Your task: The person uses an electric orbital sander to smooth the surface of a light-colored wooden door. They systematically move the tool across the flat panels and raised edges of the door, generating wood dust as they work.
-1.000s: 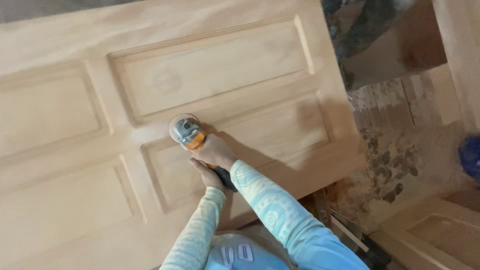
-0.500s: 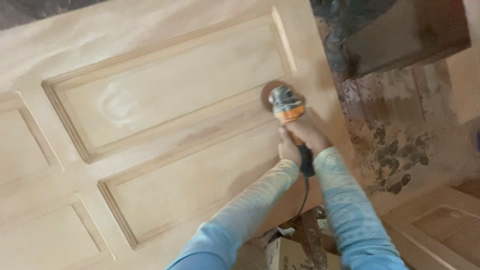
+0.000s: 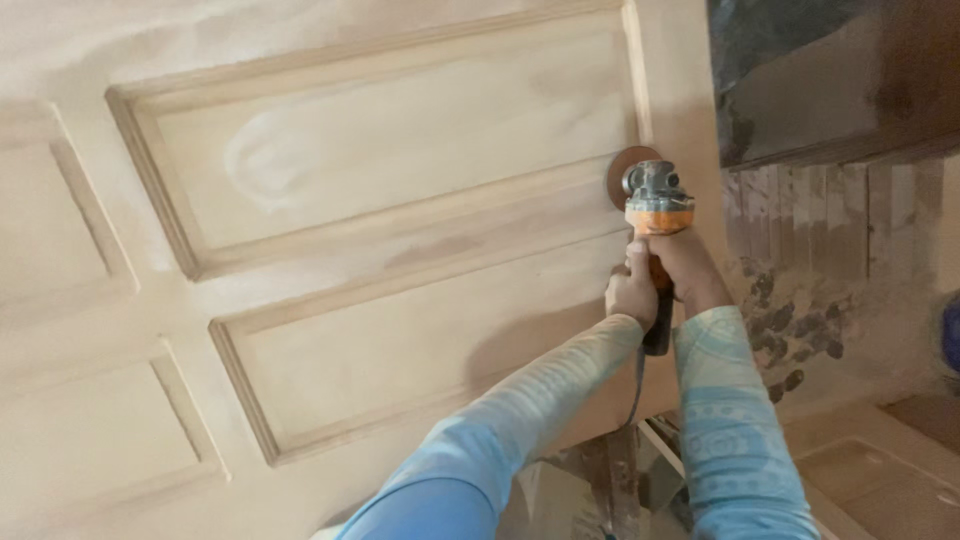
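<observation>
Wooden panelled door (image 3: 350,250): angle grinder (image 3: 652,205) above, gripped by left hand (image 3: 630,293), right hand (image 3: 688,275).

Both hands (image 3: 655,280) around grinder (image 3: 655,205); door (image 3: 350,250)

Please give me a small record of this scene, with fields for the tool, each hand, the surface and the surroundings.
Tool: orange and grey angle grinder, its disc on the door
Left hand: grips the grinder body
Right hand: grips the grinder body
Surface: pale panelled wooden door, dusty
Disc place: near the door's right edge
Surroundings: stained wall at right
</observation>
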